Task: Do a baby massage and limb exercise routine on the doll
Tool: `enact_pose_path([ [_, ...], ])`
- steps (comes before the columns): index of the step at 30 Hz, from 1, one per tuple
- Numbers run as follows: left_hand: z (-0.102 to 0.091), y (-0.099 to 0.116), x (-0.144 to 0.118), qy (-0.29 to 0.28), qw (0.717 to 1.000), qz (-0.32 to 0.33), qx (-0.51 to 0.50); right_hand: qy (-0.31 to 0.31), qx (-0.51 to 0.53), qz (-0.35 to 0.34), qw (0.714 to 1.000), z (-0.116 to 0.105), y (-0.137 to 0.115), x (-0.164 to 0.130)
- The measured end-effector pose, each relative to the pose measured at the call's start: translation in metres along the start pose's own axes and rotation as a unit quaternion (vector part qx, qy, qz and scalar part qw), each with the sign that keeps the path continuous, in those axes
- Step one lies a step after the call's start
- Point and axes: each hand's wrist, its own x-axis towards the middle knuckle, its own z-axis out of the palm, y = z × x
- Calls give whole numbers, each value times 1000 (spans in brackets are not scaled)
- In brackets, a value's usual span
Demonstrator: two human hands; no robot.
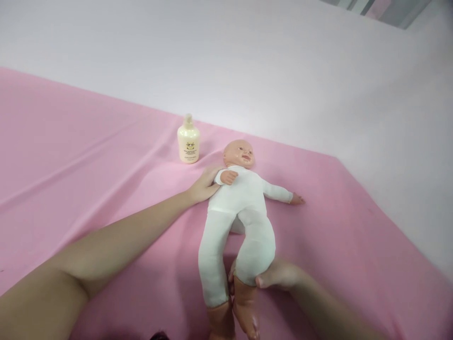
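From the lower left of the frame the left arm runs up toward the centre, and the left hand point(204, 185) lies against the doll point(240, 212) at its shoulder, just under the neck. Its fingers are loosely curled and seem tucked behind the doll's upper back; how far they close round it is hidden by the body, so the hold there is probably a cupping support rather than a firm clasp.

Above that hand, in the upper middle, a cream bottle point(188, 140) stands upright on the pink sheet point(71, 156), near the doll's head but not touching it.

The doll lies on its back in the centre of the frame, head toward the top, one arm bent across its chest and the other stretched out to the right, legs pointing to the bottom edge.

At the lower right, the right hand point(279, 275) has closed round the doll's lower leg, thumb on top and fingers beneath, just above the bare foot.

The step in hand looks like steadying or shifting the doll with both hands. A further move would call for the shoulder hand getting fully under the back, so that the head does not loll, while the leg hold remains gentle.
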Motion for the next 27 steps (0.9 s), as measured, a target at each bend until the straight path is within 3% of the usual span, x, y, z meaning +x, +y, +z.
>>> enact_pose_path([
  [21, 0, -2, -1, 17, 999, 30, 10, 11, 27, 7, 1000, 0, 4, 1],
  [27, 1, -2, -1, 7, 1000, 13, 7, 29, 19, 24, 999, -2, 7, -1],
])
